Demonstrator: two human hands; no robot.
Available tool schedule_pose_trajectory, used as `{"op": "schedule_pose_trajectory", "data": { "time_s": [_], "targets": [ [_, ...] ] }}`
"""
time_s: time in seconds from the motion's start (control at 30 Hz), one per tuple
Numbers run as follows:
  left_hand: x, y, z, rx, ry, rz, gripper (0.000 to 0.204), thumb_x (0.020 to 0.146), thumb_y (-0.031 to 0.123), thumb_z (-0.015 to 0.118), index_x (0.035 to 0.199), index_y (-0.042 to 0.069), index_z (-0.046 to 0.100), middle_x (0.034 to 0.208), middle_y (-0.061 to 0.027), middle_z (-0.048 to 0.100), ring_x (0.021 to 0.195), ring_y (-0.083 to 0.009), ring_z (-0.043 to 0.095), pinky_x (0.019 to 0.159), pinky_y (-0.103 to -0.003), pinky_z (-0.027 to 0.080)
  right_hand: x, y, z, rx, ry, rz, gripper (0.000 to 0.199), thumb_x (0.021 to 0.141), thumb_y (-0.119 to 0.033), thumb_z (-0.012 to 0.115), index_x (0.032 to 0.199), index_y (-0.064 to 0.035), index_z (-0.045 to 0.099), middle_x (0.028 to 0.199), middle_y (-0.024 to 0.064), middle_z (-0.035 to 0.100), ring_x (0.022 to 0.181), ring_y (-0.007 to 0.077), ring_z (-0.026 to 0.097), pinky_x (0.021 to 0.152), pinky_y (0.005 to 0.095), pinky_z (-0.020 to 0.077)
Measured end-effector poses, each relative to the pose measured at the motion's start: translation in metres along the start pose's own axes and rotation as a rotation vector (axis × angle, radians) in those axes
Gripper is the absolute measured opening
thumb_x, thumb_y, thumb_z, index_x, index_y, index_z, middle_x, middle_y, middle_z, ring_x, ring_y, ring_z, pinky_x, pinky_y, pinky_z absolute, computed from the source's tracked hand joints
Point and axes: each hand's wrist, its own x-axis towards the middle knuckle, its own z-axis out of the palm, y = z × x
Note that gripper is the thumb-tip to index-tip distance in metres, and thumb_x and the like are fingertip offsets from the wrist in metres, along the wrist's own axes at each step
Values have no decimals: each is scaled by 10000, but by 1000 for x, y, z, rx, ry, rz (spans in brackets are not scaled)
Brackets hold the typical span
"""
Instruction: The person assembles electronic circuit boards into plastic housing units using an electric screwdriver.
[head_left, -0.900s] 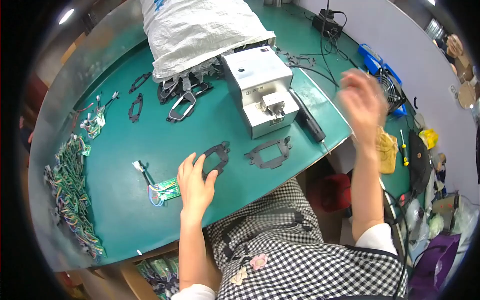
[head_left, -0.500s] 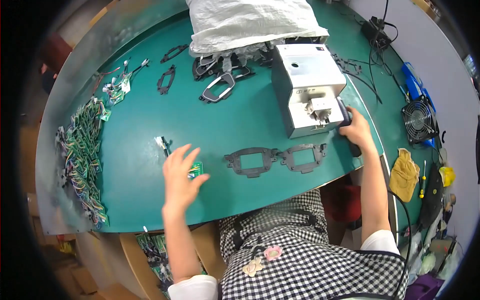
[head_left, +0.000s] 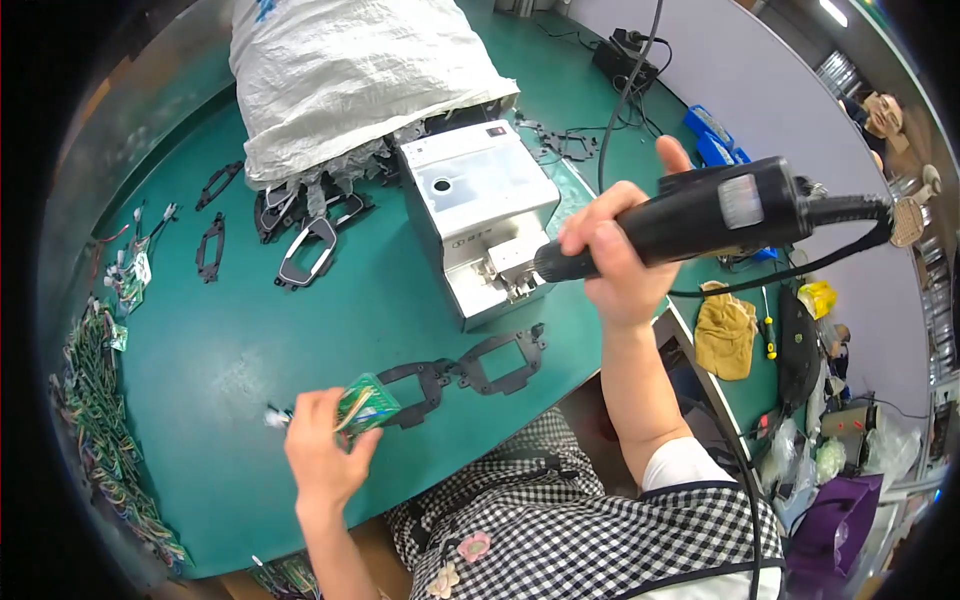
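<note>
Left hand point(head_left: 325, 455) clamped on a green circuit board point(head_left: 370, 398); right hand point(head_left: 624, 272) wrapped around an electric screwdriver point(head_left: 700, 215).
A black plastic frame point(head_left: 433, 381) lies on the counter point(head_left: 220, 460) just right of the board, left hand nearer.

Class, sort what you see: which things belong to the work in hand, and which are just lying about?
Likely in use:
- black corded tool, in the right hand
- circuit board, in the left hand
- two black frames, near the board
- silver machine, by the tool's tip

Apparently lying about:
- tan glove
- small screwdriver
- purple bag
</note>
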Motion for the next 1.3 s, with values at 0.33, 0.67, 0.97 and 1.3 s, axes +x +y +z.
{"op": "schedule_pose_trajectory", "data": {
  "time_s": [0.33, 0.67, 0.97, 1.3],
  "targets": [
    [8, 12, 45, 198, -79, 107, 548, 561, 145, 740, 1053, 18, 535, 978, -88, 509, 889, -256, 479, 721, -355, 375, -2, 21, -24, -141, -533, 62, 745, 636, 14, 596, 1266, 0, 199, 594, 93, 510, 518, 179, 514, 549, 317, 466],
    [11, 17, 28, 146, -10, 102, 484, 590, 82, 705, 1040, 9, 542, 967, -94, 511, 907, -257, 473, 754, -364, 350, -10, 10, 2, -48, -111, 324, 707, 713, -64, 559, 1302, 11, 176, 573, 77, 493, 471, 161, 506, 489, 283, 454],
    [15, 27, 43, 154, -59, 121, 477, 579, 57, 693, 1032, 5, 549, 991, -105, 515, 920, -277, 467, 766, -379, 345, -70, 19, 40, 65, 1, 301, 748, 747, -84, 565, 1323, -64, 88, 614, 82, 486, 512, 177, 503, 550, 328, 469],
    [14, 27, 52, 171, -63, 57, 482, 574, 64, 709, 1029, 1, 563, 994, -99, 517, 931, -256, 478, 780, -373, 358, -86, 47, 53, 43, -122, 344, 702, 750, -2, 563, 1285, -14, 109, 642, 98, 510, 559, 173, 517, 583, 319, 478]
  ]
}}
